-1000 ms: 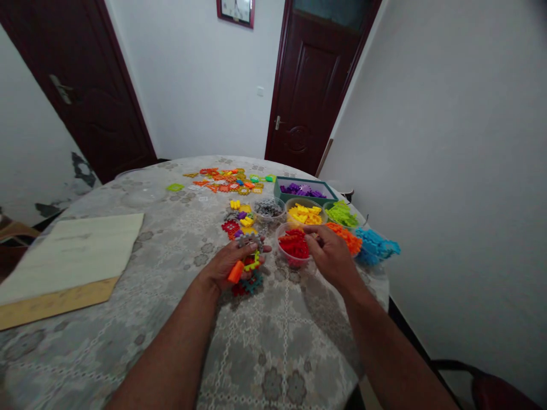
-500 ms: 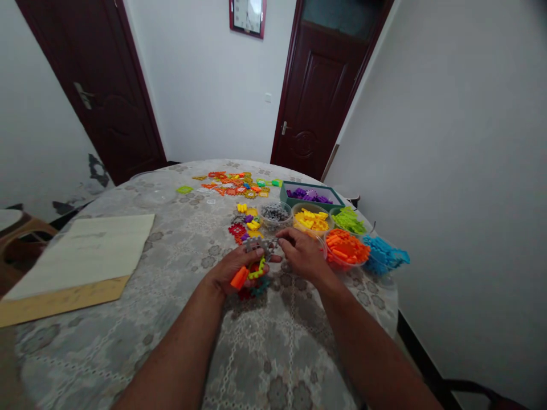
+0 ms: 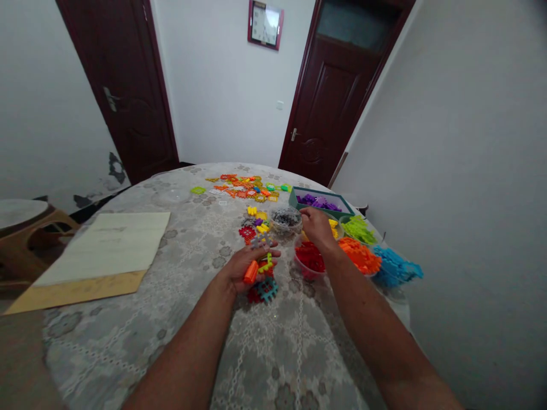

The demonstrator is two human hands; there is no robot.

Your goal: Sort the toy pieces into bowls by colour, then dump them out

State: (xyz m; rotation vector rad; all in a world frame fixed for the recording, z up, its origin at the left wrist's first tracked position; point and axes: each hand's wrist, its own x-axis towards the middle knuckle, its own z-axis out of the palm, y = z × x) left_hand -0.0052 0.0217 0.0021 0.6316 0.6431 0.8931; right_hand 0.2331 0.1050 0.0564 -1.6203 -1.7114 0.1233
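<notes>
My left hand point(image 3: 244, 263) is curled round a small cluster of clipped-together plastic pieces point(image 3: 261, 263); an orange piece point(image 3: 250, 272) sticks out under my thumb, a yellow-green one point(image 3: 267, 263) beside it, a grey snowflake piece point(image 3: 261, 241) at my fingertips; the cluster sits just above the desk point(image 3: 273, 353), towards the middle, a little nearer the right edge; a red and a teal piece point(image 3: 264, 290) lie on the cloth right beneath it.

My right hand point(image 3: 317, 225) is out over the tubs at the right edge, fingers bent down between the tub of grey pieces point(image 3: 285, 218) and the yellow pieces point(image 3: 333, 225); whether it pinches anything I cannot tell, the fingertips are hidden.

By my judgement these pieces are light, stiff, thin and a bit slick, with slotted edges; the joints could pop apart if squeezed, so I would hold the cluster by its flat faces, thumb on top, fingers under, and take a loose piece by its rim.

Against a second ago: my right hand was at the tub of red pieces point(image 3: 309, 257), then close by my left; now it has gone further back, and the red tub shows clear; my left keeps the same grip.
</notes>
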